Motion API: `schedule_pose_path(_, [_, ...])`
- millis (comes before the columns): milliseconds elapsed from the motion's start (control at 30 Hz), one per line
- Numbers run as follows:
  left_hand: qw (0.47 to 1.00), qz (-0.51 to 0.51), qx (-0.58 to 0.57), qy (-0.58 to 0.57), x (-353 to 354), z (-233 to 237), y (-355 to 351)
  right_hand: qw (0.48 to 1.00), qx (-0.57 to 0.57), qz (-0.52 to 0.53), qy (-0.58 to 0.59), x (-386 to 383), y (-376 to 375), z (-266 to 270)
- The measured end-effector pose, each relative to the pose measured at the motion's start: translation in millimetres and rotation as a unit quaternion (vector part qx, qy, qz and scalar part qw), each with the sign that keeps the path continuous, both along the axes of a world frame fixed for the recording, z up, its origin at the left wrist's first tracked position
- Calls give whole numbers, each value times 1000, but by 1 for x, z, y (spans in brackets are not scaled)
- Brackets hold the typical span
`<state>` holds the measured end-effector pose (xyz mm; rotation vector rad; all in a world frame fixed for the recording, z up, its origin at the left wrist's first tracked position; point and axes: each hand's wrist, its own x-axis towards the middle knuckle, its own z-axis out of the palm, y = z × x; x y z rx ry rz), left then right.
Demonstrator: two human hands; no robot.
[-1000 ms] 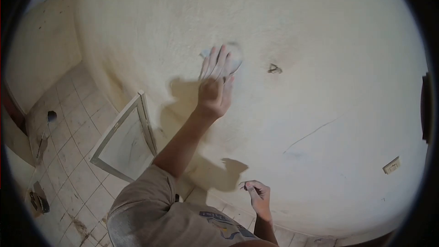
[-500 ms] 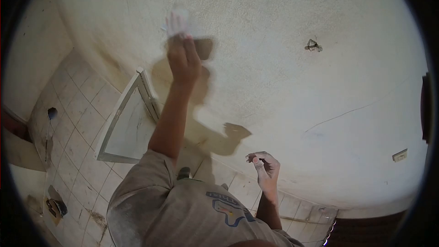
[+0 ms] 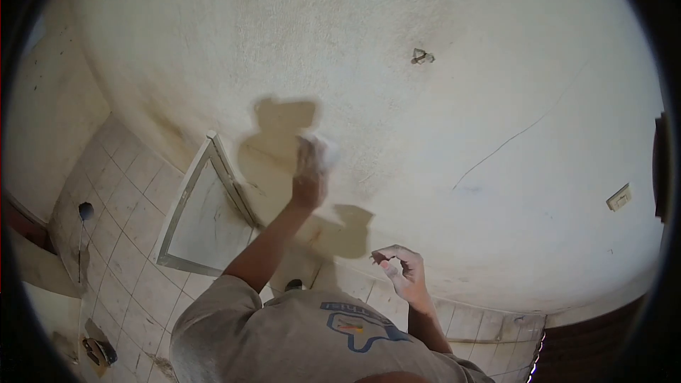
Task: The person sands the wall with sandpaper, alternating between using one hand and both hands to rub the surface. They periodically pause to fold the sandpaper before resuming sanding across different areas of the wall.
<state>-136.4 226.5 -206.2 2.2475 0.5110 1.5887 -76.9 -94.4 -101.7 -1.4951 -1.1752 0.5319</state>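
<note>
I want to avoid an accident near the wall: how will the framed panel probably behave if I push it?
The framed panel is probably stiff, as its bars look joined at the corners. It seems to stand on edge by the wall, so a push may tip it. The smudged pane could be fragile, but I cannot tell its material.

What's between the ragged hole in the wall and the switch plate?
Between the ragged hole and the switch plate, a thin dark line slants across the wall; the head view shows it.
</note>
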Motion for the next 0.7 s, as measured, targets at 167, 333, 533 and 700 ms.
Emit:
schedule_pose_path(167, [938, -253, -172, -164, 20, 118, 12, 996, 39, -34, 76, -1, -17, 4])
schedule_pose_path(333, [935, -343, -79, -49, 57, 120, -73, 995, 43, -21, 87, -3, -29, 10])
schedule_pose_path(533, [993, -88, 29, 67, 40, -36, -103, 996, 29, -37, 73, 1, -63, 6])
schedule_pose_path(700, [998, 20, 27, -57, 35, 35, -53, 978, 92, -40, 185, 12, -90, -4])
